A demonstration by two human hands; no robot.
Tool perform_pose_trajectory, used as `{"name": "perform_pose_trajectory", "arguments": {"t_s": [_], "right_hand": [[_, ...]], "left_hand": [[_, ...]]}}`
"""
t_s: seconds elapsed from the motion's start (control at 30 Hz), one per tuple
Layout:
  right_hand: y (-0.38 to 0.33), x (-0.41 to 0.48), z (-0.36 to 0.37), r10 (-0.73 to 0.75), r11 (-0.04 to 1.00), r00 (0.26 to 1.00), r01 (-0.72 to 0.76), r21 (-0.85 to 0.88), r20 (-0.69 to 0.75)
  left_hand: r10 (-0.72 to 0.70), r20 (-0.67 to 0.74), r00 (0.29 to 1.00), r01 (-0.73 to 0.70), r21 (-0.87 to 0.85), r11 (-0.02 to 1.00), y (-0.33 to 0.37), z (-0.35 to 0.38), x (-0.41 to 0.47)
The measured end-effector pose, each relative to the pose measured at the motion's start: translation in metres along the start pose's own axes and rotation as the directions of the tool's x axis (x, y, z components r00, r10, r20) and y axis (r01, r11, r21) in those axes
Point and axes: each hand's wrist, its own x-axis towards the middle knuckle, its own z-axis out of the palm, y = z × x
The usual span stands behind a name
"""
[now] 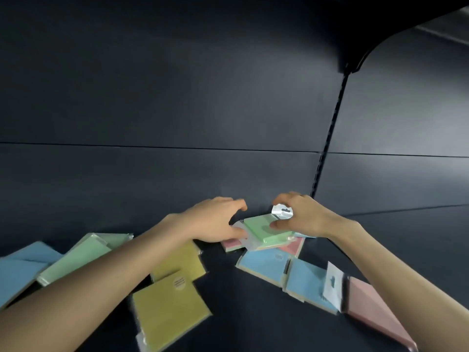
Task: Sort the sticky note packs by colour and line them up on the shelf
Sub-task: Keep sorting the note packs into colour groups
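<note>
A green sticky note pack (266, 228) sits on top of a small pile at the back of the dark shelf (253, 301). My right hand (302, 214) grips it from the right, thumb on its top face and fingers curled over its white hang tab (281, 211). My left hand (215, 219) holds the pack's left edge, thumb by the corner, fingers arched above. Red packs (232, 243) and a blue one peek out beneath. On the left lie a blue pack (20, 270), a green pack (76, 257) and two yellow packs (170, 306).
Two blue packs (266, 264) and a pink pack (373, 306) lie on the right, under my right forearm. The shelf's dark back panel (177, 97) stands close behind the hands, with a slotted upright (330, 138) at the right. An upper shelf overhangs the top right.
</note>
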Motion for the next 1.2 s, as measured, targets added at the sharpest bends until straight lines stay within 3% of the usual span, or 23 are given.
{"name": "perform_pose_trajectory", "arguments": {"t_s": [0.23,0.33,0.57,0.9,1.03,1.2], "right_hand": [[0.028,0.037,0.006,-0.123,0.989,0.959,0.097,0.115,0.256],[0.035,0.048,0.010,-0.202,0.972,0.935,0.154,0.177,0.291],[0.048,0.054,0.005,-0.302,0.931,0.941,0.256,0.259,0.154],[0.072,0.044,-0.007,-0.184,0.939,0.982,0.166,0.302,0.033],[0.077,0.038,-0.006,-0.147,0.928,0.989,0.132,0.348,0.018],[0.075,0.029,-0.007,-0.163,0.873,0.984,0.177,0.455,-0.069]], "left_hand": [[-0.189,0.064,0.980,0.196,-0.119,0.973,0.007,0.021,0.019],[-0.267,0.059,0.962,0.273,-0.161,0.948,0.013,0.030,0.022],[-0.396,0.054,0.917,0.397,-0.238,0.886,0.020,0.044,0.024],[-0.420,0.087,0.903,0.420,-0.371,0.828,0.030,0.049,0.042],[-0.444,0.006,0.896,0.405,-0.421,0.812,0.039,0.051,0.041],[-0.442,-0.087,0.893,0.266,-0.691,0.673,0.052,0.048,0.028]]}}
